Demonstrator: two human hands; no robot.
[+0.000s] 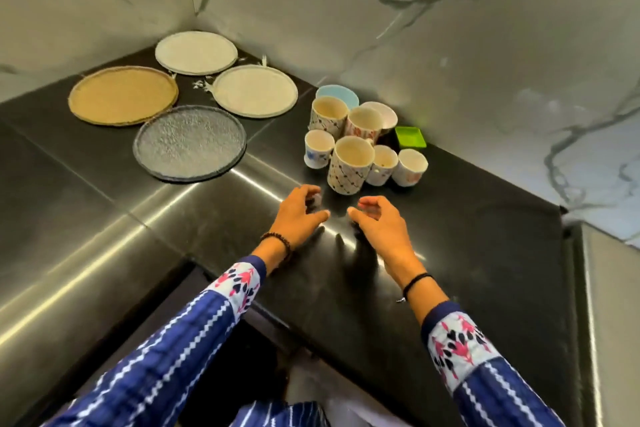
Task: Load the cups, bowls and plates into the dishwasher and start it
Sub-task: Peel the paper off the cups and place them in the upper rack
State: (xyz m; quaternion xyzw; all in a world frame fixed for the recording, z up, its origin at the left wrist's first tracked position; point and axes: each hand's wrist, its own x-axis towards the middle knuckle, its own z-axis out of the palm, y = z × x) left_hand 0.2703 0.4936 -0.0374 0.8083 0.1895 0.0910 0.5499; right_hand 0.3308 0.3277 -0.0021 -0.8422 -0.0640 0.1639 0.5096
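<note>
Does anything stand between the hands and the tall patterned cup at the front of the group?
Nothing visible does. Only bare countertop lies between the left hand, the right hand and the tall patterned cup, which fronts the cluster. Smaller cups flank it closely on both sides.

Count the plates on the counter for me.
4. The back white plate lies in the corner, the right white plate before it, the tan plate at left, the grey plate nearest. Each looks single; stacked ones could hide beneath.
</note>
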